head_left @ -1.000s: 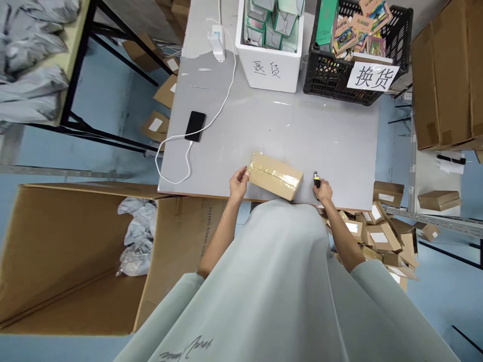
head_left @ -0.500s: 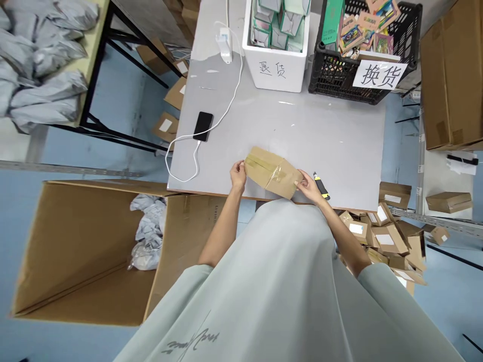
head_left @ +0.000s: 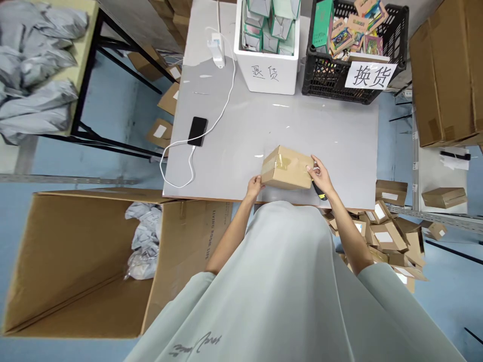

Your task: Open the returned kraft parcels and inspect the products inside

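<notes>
Low in the frame, just right of centre, the left hand (head_left: 255, 187) has its grip closed on the near left corner of the box (head_left: 292, 170); the right hand (head_left: 320, 176) grips its right end; a cutter (head_left: 321, 194) lies partly under that hand on the table (head_left: 245, 130); a phone (head_left: 198, 126) lies left of centre; a tub (head_left: 268, 74) stands upper middle, a crate (head_left: 332, 80) upper right.

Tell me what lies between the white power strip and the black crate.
In the head view, a white cable and then a white bin holding boxes lie between the power strip and the black crate.
</notes>
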{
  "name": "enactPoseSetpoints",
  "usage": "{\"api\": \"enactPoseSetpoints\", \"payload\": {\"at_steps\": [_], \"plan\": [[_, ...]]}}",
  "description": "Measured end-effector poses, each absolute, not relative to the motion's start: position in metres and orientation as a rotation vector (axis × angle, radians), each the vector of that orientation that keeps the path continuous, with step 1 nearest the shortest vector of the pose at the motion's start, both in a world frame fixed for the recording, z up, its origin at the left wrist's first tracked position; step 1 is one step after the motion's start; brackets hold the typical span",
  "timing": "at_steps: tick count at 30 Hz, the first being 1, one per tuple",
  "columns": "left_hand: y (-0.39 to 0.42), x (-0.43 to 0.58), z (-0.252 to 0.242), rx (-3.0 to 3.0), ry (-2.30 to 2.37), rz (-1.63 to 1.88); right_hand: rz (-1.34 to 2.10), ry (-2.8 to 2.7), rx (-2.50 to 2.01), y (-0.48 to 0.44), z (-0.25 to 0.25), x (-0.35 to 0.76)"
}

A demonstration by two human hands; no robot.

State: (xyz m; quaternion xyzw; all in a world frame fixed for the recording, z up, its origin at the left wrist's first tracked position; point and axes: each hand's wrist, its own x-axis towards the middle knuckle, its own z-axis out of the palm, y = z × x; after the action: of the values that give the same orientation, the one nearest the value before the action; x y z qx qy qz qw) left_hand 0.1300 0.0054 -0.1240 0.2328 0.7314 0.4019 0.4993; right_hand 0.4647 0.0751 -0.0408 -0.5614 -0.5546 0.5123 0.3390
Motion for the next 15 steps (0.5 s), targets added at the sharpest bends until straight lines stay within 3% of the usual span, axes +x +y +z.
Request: {"api": "enactPoseSetpoints", "payload": {"at_steps": [8,15], "plan": [[0.01,0.085,-0.096,0.765,1.777,1.244,1.459,-1.305,-1.498,0.078,-0.075,0.444],[-0.001,0.089,-0.089,0.777,1.882,1.211,1.682,-1.242,-1.496,0.07,-0.081,0.421]]}}
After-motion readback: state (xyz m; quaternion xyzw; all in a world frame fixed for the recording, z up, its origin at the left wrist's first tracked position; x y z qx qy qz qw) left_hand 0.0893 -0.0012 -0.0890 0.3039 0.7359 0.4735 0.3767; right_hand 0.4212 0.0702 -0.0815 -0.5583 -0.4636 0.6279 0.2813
